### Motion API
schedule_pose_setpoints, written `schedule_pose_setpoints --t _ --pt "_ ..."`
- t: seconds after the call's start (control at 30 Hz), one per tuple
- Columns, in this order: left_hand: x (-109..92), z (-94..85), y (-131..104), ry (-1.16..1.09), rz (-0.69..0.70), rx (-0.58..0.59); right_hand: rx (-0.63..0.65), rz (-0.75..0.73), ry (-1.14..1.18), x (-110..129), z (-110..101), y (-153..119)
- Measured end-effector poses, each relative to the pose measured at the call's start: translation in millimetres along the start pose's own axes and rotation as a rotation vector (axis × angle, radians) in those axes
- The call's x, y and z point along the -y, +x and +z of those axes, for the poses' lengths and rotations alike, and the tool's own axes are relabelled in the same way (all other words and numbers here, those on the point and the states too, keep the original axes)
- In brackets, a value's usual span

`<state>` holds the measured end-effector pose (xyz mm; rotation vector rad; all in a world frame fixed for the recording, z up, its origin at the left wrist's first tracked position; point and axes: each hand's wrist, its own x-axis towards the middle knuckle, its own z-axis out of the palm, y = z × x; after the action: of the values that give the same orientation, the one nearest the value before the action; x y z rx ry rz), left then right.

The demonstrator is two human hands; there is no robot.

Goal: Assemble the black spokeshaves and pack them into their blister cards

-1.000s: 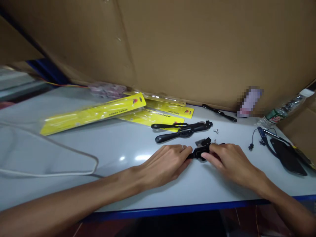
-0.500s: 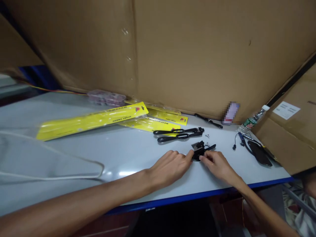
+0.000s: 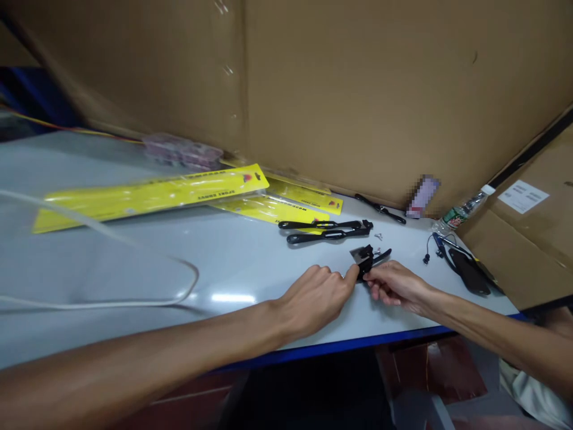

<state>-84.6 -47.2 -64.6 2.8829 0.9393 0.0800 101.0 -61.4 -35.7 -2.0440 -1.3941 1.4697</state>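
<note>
My left hand (image 3: 319,294) is closed around a black spokeshave (image 3: 364,257) low over the front of the table. A flat metal piece, which looks like its blade, shows above my fingertips. My right hand (image 3: 394,286) pinches at the near side of the same tool with thumb and forefinger, the other fingers curled. What lies between those fingertips is too small to make out. Just behind lie two more black spokeshaves (image 3: 329,231), side by side. Small metal wing screws (image 3: 378,236) rest to their right.
Yellow printed packages (image 3: 152,197) with clear plastic lie at the left, before a clear compartment box (image 3: 181,152). A white cable (image 3: 190,280) loops at left. Another black tool (image 3: 380,209), a bottle (image 3: 465,209), earphones and a phone (image 3: 470,272) are on the right. Cardboard walls the back.
My right hand has turned and shifted slightly, its fingers now curled below the spokeshave. My left hand keeps its hold. The whole view has tilted a little.
</note>
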Motion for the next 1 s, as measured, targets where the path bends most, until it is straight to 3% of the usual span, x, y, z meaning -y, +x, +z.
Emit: schedule_pose_setpoints --t 0.1,0.17,0.3,0.33,0.4,0.5,0.57,0.67,0.77,0.83,1.0 --pt "1 -1.2 0 -0.014 -0.015 0.011 -0.035 -0.024 -0.077 0 1 -1" --pt "3 -0.3 1 -0.022 -0.031 -0.006 -0.071 -0.107 -0.251 0 -1 -4" --pt "6 2.5 2 -0.041 -0.054 -0.047 -0.122 -0.531 -1.209 0 -12 -15" --pt "7 3.0 3 -0.054 -0.059 -0.056 -0.137 -0.582 -1.332 -1 -15 -17" --pt "7 3.8 3 -0.089 -0.071 -0.078 -0.135 -0.489 -1.159 -4 -19 -19" --pt "8 5.0 4 -0.119 -0.072 -0.103 0.051 -0.121 -0.434 -9 -23 -17" --pt "7 5.8 4 -0.1 -0.069 -0.108 0.175 0.053 -0.072 -10 -23 -12" --pt "7 6.4 3 -0.05 -0.061 -0.094 0.191 0.141 0.129 -10 -19 -3" --pt "6 6.1 3 -0.038 -0.039 -0.09 0.132 0.122 0.117 -5 -14 3" --pt "7 5.6 3 -0.046 -0.033 -0.092 0.077 0.042 -0.029 -3 -13 3" --pt "7 5.1 3 -0.063 -0.055 -0.099 -0.211 -0.584 -0.728 -9 -17 -10"
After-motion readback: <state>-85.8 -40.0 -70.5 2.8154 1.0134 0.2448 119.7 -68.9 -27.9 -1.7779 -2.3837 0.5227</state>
